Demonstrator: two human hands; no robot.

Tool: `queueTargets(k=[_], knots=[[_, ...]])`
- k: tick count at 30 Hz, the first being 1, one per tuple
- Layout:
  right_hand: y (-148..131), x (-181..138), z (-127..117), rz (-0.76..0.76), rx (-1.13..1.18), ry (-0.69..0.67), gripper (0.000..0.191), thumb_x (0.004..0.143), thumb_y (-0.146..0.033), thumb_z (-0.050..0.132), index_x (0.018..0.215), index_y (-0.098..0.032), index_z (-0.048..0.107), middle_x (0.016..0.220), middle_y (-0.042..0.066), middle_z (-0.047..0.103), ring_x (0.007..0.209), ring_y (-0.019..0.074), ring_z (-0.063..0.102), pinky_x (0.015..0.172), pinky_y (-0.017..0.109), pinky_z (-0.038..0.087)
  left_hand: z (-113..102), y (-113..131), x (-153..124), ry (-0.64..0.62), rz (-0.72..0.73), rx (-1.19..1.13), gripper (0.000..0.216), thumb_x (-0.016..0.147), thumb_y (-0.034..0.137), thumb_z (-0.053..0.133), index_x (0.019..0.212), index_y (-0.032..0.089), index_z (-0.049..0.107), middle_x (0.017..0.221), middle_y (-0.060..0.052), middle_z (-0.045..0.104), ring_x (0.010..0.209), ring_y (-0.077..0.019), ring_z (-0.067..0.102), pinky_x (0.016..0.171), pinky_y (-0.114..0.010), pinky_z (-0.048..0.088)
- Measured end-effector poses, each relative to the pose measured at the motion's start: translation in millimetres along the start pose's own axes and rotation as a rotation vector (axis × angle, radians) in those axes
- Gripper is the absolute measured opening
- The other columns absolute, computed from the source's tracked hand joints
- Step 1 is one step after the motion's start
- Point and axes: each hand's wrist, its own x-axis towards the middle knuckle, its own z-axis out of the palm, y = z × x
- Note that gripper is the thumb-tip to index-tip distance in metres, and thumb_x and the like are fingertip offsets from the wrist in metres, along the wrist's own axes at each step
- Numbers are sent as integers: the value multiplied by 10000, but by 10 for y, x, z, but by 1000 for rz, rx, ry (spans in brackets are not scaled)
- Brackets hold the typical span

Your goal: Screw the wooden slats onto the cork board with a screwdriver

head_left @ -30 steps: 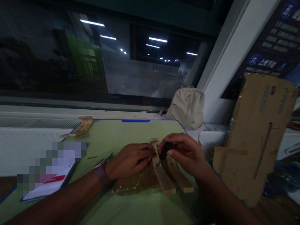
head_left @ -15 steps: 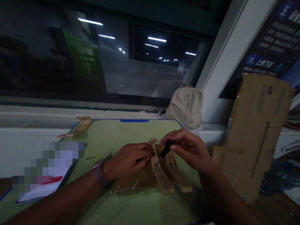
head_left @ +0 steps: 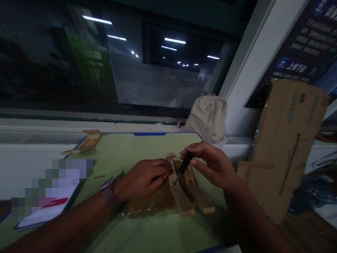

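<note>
My right hand (head_left: pixel 212 163) grips the black handle of a screwdriver (head_left: pixel 186 161) between thumb and fingers. The tool leans, its tip touching the upper face of a curved wooden piece (head_left: pixel 182 200). Against that piece's left edge, my left hand (head_left: pixel 144 178) presses with bent fingers, closed on it. A second curved wooden piece (head_left: pixel 200 197) with dark holes lies alongside on the right. Both rest on a brown slab wrapped in clear plastic (head_left: pixel 150 204). Whether a screw sits under the tip is too small to tell.
Another curved wooden piece (head_left: pixel 92 140) lies at the table's far left corner. A thin metal rod (head_left: pixel 100 176) and a partly blurred booklet (head_left: pixel 54 203) are left of my hands. Beyond the pale green table (head_left: pixel 118 144) stand a beige backpack (head_left: pixel 207 117) and a cardboard sheet (head_left: pixel 284 147).
The view has shifted slightly. The screwdriver has turned a little in my right hand, its tip staying on the same wooden piece. My left hand keeps its place.
</note>
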Motion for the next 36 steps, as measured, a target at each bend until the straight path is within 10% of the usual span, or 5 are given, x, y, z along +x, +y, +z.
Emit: queueTargets(k=[10,18,23,30,36], knots=[[-24,31,186,-191,-52,99,230,834,-138,697,1029,-245,642,910,41,681,859,166,646,750,306,539,-9,22,16,14,-7,13,270,926,106,447,1088,190,647,1182,-59,631,1053,-199,624,897,-299,494],[100,40,99,73,-226,259,222,815,-254,717,846,-229,499,775,-1,615,677,141,625,589,248,513,-8,22,-4,-1,-10,14,265,939,115,437,1102,187,633,1154,-65,630,1042,-201,615,898,-311,493],[-11,48,99,-171,-397,162,156,821,-292,728,860,-224,593,707,-3,644,615,143,612,564,250,475,1,11,4,12,-4,14,269,936,110,446,1108,181,639,1198,-66,624,1074,-205,616,913,-317,494],[-115,34,224,-163,-174,-70,448,941,-144,472,1379,-234,482,1204,107,648,1152,211,593,986,391,478,-1,10,15,12,-6,18,272,937,110,460,1110,195,652,1208,-61,628,1086,-205,619,945,-324,486],[-45,24,243,-93,-42,65,348,886,-155,623,1214,-263,577,950,42,681,840,162,665,734,297,547,-8,15,6,30,2,15,283,934,109,451,1116,204,647,1207,-57,631,1072,-195,624,923,-303,492]])
